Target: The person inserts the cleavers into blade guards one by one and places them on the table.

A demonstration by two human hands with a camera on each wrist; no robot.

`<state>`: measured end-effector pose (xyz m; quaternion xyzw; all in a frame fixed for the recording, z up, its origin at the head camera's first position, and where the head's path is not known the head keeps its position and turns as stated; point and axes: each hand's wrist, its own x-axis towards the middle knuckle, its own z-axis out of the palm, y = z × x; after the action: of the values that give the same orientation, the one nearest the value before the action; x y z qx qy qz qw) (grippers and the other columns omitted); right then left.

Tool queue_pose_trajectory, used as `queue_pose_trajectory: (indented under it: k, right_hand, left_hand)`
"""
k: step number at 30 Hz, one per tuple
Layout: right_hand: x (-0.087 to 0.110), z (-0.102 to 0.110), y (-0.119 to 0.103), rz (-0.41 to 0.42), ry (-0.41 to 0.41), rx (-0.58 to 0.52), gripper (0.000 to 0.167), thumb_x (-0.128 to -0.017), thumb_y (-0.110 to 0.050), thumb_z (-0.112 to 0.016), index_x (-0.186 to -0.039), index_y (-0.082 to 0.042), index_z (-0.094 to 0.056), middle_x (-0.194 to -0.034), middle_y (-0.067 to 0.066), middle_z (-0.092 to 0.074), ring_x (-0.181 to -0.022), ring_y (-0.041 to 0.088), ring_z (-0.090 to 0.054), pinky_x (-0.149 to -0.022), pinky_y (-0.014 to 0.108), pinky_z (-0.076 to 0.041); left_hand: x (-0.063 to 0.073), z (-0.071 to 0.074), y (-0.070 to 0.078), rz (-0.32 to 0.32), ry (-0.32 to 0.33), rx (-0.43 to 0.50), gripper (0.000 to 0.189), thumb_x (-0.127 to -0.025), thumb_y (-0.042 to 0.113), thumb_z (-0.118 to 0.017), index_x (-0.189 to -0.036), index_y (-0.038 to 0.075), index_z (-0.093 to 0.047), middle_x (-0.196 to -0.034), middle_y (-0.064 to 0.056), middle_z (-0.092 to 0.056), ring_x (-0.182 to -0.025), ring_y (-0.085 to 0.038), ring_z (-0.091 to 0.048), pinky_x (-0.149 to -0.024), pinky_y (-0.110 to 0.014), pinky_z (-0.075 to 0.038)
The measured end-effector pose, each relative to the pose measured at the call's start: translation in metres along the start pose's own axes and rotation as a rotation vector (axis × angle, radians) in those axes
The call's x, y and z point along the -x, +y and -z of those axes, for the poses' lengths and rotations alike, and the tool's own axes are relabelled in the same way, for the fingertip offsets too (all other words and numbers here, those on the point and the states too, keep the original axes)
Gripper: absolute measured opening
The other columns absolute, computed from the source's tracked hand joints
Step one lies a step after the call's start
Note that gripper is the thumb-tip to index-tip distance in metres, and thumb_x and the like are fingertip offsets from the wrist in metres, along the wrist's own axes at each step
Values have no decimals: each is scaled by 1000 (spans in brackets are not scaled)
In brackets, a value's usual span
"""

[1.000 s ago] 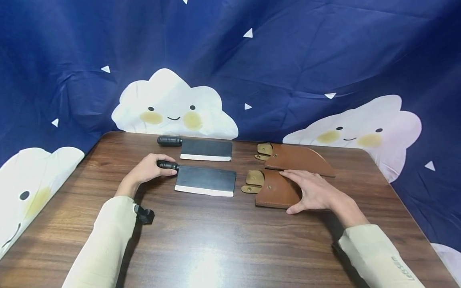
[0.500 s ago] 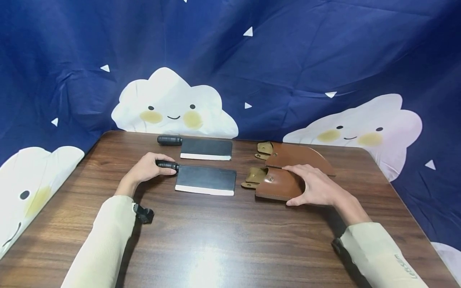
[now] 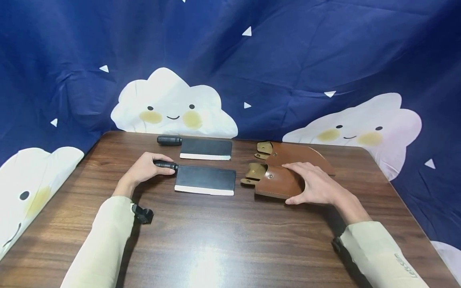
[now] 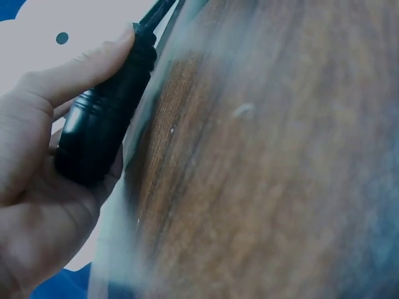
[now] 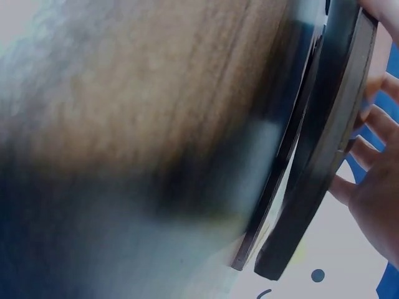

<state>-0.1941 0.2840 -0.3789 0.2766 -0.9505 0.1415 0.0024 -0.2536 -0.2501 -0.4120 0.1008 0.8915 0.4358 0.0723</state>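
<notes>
My left hand (image 3: 144, 170) grips the black handle of the nearer cleaver (image 3: 205, 180), whose dark blade points right with its pale cutting edge towards me. The left wrist view shows the ridged handle (image 4: 103, 118) between thumb and fingers. On the right, my right hand (image 3: 317, 186) holds the nearer brown leather knife sheath (image 3: 279, 182) across its width, thumb at the near edge and fingers at the far edge. This sheath is tilted, its mouth and tan snap straps facing left towards the blade. The right wrist view catches the sheath's thick dark edge (image 5: 324, 149).
A second cleaver (image 3: 207, 148) lies parallel behind the first. Behind the held sheath is another brown sheath (image 3: 299, 156), its straps also to the left. The wooden table (image 3: 223, 240) ends at a blue cloud-print curtain (image 3: 273, 60).
My right hand has raised and tilted the nearer sheath, shifting it slightly away from me, and its strap flap now stands up more. The left hand and cleaver have barely moved.
</notes>
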Motion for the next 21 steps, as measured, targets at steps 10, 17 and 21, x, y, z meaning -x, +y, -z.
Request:
queue_pose_trajectory:
  k: [10,17,21]
  right_hand:
    - [-1,2,-3,3,-7,20,111,-61,-67,-89,-150,-14,-47,-144,11,-54,-132,33,-45,-103,61,-35]
    - [-3,0,-4,20,-20,44,112,-61,-69,-87,-150,-13,-47,-144,12,-53,-132,35,-45,-103,62,-35]
    - [-4,1,-6,38,-24,61,112,-61,-70,-86,-150,-13,-48,-143,12,-54,-130,34,-47,-102,61,-36]
  left_hand:
    - [3,4,6,-18,-9,47,43,-79,35,-89,-111,8,-76,-103,-9,-74,-94,-23,-61,-86,-31,-46]
    - [3,3,9,-32,32,73,46,-79,37,-89,-113,11,-76,-108,-11,-71,-94,-23,-62,-80,-28,-50]
    - [3,2,13,-34,33,76,47,-78,38,-89,-114,11,-76,-108,-11,-72,-91,-22,-63,-79,-27,-50]
